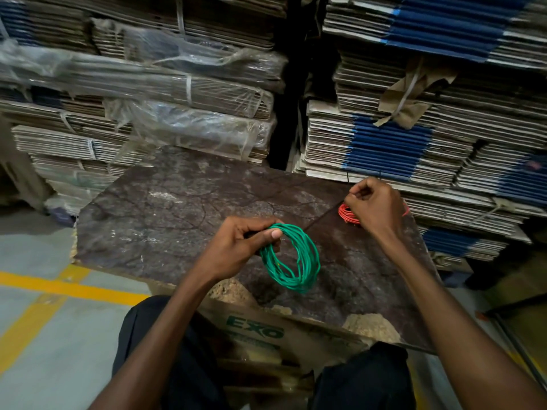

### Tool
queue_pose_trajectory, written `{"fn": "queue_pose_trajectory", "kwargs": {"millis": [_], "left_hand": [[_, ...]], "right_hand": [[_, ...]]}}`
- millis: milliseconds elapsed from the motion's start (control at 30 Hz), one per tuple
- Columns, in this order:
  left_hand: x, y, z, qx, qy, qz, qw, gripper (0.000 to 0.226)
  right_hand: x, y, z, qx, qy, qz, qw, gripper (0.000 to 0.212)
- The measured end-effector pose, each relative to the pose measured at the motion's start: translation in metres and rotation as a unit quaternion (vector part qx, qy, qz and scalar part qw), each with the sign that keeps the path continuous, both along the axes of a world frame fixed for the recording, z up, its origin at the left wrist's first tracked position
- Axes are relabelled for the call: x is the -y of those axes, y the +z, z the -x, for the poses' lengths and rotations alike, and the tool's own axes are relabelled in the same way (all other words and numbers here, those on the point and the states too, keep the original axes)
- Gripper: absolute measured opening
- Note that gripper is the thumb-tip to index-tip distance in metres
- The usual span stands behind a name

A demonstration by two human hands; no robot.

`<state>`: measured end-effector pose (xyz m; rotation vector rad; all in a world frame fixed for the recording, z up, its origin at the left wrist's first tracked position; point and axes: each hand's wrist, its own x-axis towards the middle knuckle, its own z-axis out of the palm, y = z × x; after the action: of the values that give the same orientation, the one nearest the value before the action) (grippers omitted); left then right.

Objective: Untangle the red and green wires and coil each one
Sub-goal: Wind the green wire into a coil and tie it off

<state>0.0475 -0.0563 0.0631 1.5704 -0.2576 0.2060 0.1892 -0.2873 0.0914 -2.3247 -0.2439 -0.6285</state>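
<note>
The green wire (296, 258) is wound into a round coil of several loops. My left hand (242, 247) pinches its upper left side between thumb and fingers and holds it just above the dark worn board (165, 208). The red wire (347, 213) is a smaller coil near the board's far right edge. My right hand (373, 204) covers most of it, fingers curled over the coil; a short red piece shows at the hand's right side. The two wires are apart, not tangled together.
The board lies on a cardboard box (254, 329) printed "EXO" between my knees. Tall stacks of bundled flat cartons (414, 137) stand right behind the board, some wrapped in plastic (189, 122). Grey floor with yellow lines (68, 288) lies to the left.
</note>
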Motion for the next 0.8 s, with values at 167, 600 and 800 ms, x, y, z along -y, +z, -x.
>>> {"fn": "queue_pose_trajectory", "kwargs": {"millis": [167, 600, 800], "left_hand": [[0.0, -0.003, -0.007, 0.01, -0.027, -0.05, 0.998, 0.018], [-0.001, -0.008, -0.009, 0.005, -0.014, -0.049, 0.999, 0.021], [0.006, -0.01, -0.012, 0.014, -0.055, -0.078, 0.995, 0.028]], "right_hand": [[-0.003, -0.001, -0.003, -0.056, 0.089, -0.036, 0.994, 0.015], [0.021, 0.008, -0.009, -0.135, 0.12, -0.13, 0.975, 0.025], [0.008, 0.001, 0.001, -0.191, 0.133, -0.149, 0.961, 0.021]]}}
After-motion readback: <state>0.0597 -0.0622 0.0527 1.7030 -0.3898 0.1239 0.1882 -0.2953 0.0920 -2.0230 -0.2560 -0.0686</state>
